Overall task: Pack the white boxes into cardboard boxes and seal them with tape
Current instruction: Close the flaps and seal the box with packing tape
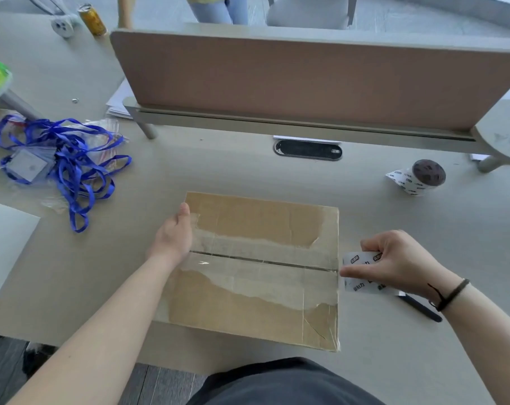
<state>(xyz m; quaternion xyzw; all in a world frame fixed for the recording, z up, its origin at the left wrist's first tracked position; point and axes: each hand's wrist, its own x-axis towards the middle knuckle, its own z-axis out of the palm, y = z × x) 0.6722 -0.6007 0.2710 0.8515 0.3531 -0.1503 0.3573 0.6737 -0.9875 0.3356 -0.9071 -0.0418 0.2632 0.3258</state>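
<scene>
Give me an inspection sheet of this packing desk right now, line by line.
Surface: pale wood-look desk, oval grommet at the back.
Job's things: closed cardboard box, old tape along its centre seam; second tape roll standing far right.
Clutter: blue lanyards with badge holders, drink can, black pen.
Hands: left hand rests on the box's left edge; right hand grips a printed tape roll at the seam's right end.
Cables: nothing seen.
Surroundings: brown divider panel; another person stands beyond it.

A pale wooden desk [394, 340] carries a closed cardboard box [256, 311] at its middle. Around it lie blue lanyards [72, 159], a tape roll [423, 176] and a black pen [420, 308] — well apart.
</scene>
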